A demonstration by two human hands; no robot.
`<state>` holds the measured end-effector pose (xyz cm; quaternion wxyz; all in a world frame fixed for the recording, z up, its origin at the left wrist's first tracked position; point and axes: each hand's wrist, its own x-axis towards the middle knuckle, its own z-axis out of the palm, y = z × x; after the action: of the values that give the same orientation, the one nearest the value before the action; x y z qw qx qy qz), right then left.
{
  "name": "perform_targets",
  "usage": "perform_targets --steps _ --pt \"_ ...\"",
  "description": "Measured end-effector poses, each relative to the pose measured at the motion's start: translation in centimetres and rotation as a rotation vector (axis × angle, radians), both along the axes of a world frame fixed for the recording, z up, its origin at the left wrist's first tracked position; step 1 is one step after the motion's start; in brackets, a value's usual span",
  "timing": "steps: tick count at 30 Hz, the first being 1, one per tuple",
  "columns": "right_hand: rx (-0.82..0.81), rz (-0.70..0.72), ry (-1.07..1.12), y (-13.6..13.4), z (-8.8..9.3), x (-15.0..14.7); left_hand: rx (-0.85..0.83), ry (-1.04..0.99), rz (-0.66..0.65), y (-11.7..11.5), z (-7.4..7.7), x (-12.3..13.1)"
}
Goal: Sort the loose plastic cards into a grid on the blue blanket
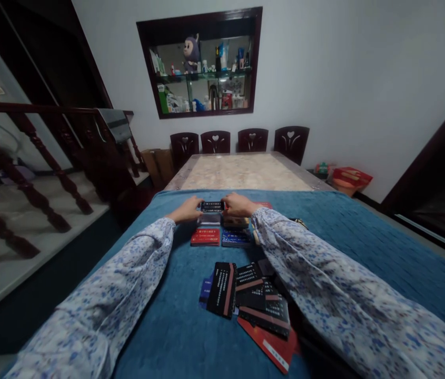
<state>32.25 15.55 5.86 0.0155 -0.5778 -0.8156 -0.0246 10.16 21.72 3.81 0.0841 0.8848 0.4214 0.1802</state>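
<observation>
My left hand (186,209) and my right hand (238,205) pinch the two ends of a black card (211,207) with white print, at the far side of the blue cloth. Just nearer lie a pale stack (208,220) and a brownish stack (235,221). Closer still are a red card stack (205,237) and a blue card stack (236,238). Several black cards (222,289) with pinkish stripes are spread loosely in front, over a blue card (205,292) and a red card (269,345). My right forearm hides part of the cloth.
The blue cloth (159,316) covers the near part of a stone-topped table (241,171). Dark chairs (253,140) stand at its far end, with a wall shelf (206,115) above. A cardboard box (158,164) and wooden railing (60,184) are at left; a red bag (350,178) is at right.
</observation>
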Motion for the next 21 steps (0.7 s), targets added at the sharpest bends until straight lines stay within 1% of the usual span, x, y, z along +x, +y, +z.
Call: perform_targets --steps 7,12,21 --pt "-0.025 -0.041 -0.001 1.8 -0.4 0.3 -0.013 0.06 0.032 1.7 -0.3 1.0" --pt "-0.035 -0.052 -0.026 3.1 -0.9 0.4 -0.016 0.078 0.057 2.8 -0.9 1.5" --pt "-0.03 -0.08 -0.042 5.4 -1.9 -0.1 -0.035 0.06 0.072 5.1 -1.9 1.9"
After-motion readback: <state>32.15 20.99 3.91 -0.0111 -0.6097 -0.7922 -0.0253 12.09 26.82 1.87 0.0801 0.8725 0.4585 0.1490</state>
